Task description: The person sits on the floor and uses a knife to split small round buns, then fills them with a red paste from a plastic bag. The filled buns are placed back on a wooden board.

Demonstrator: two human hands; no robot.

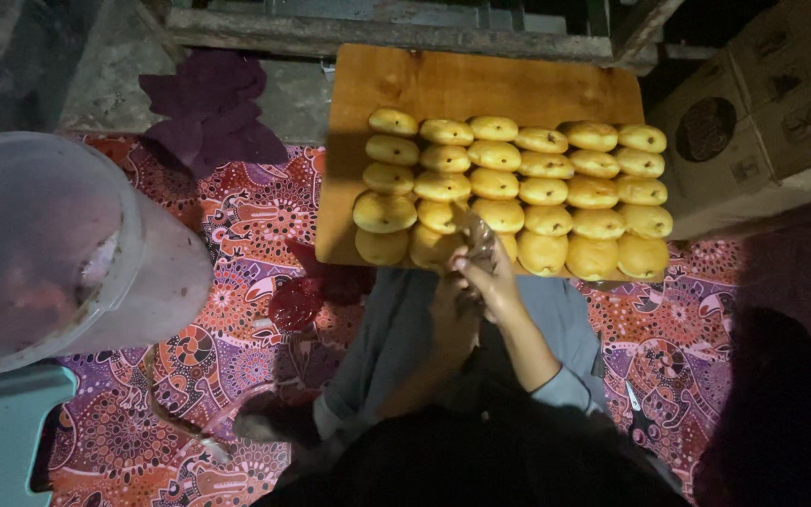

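Patterned mat [237, 235] underfoot; wooden board [481, 84] of buns [518, 188] upper centre, far edge bare. Right hand [492, 282] pinches clear wrapper [477, 235]; left hand [452, 305] grip unclear.

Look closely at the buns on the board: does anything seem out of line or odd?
The left column of buns bulges out of line near the front of the wooden board; the other columns run straighter.

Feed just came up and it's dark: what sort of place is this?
Likely an informal home food-making spot on the floor, not a shop kitchen. A wooden board carries rows of golden buns, a patterned mat covers the floor, and a large plastic bucket and cardboard box stand alongside.
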